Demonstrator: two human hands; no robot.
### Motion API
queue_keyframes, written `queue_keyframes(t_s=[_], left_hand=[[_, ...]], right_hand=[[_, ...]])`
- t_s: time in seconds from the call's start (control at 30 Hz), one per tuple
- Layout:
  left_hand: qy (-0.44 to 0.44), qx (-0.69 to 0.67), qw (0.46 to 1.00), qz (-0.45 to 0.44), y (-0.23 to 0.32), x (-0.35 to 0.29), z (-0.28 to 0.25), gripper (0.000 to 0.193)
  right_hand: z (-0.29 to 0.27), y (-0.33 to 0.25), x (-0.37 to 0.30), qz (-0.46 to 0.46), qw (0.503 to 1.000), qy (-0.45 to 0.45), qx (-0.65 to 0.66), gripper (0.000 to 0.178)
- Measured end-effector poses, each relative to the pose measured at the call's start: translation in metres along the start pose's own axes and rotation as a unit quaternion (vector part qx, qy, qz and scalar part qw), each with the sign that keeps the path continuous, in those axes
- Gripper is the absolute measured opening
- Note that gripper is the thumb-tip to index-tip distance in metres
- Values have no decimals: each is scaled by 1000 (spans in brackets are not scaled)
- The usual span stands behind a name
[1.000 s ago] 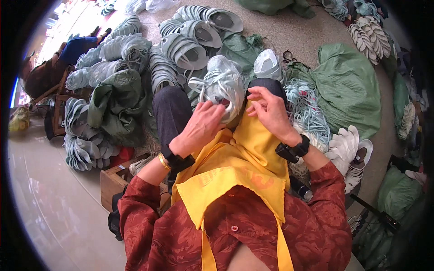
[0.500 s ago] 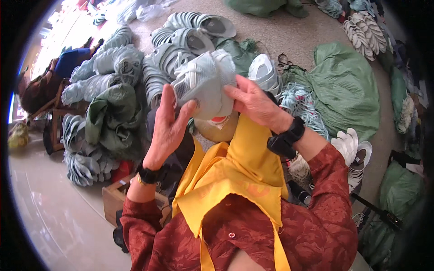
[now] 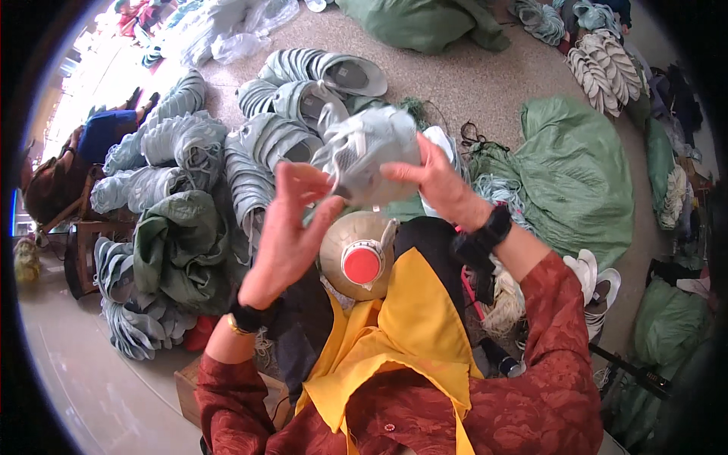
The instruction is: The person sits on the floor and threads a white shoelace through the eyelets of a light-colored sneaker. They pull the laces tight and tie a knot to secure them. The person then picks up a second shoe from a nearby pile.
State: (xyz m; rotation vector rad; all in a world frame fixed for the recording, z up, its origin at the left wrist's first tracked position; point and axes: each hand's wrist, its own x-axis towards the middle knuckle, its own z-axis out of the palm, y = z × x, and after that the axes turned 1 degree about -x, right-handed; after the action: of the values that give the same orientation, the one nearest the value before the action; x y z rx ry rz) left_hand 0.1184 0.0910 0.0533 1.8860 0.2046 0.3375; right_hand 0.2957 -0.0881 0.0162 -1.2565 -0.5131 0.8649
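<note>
Light grey shoe uppers, apparently more than one held together, are lifted in front of me. My right hand grips their right side, thumb on the near face and fingers behind. My left hand is at their lower left edge, thumb and forefinger closing on it, with the other fingers curled. Below them, between my knees, stands a rounded beige jug with a red cap. Rows of nested grey shoe uppers lie just beyond my left hand.
At the right a big green sack lies beside pale blue laces. A dark green sack and bundled uppers are to the left. White shoes sit by my right elbow. Another person is at the far left.
The uppers have been lowered slightly and tilted. My left hand has shifted from their face to the lower left edge. The red-capped jug, mostly covered before, now shows.
</note>
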Motion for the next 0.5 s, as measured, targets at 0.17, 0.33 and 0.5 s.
queue_keyframes(t_s=[0.17,0.33,0.5], left_hand=[[-1,9,995,-96,-32,5,-54,9],[15,-28,984,-178,-96,-16,-92,12],[23,2,975,-222,-129,-29,-98,12]], right_hand=[[-93,47,60,-102,904,30,-415,60],[-139,96,88,-47,771,-28,-634,52],[-183,182,83,-52,657,-96,-746,54]])
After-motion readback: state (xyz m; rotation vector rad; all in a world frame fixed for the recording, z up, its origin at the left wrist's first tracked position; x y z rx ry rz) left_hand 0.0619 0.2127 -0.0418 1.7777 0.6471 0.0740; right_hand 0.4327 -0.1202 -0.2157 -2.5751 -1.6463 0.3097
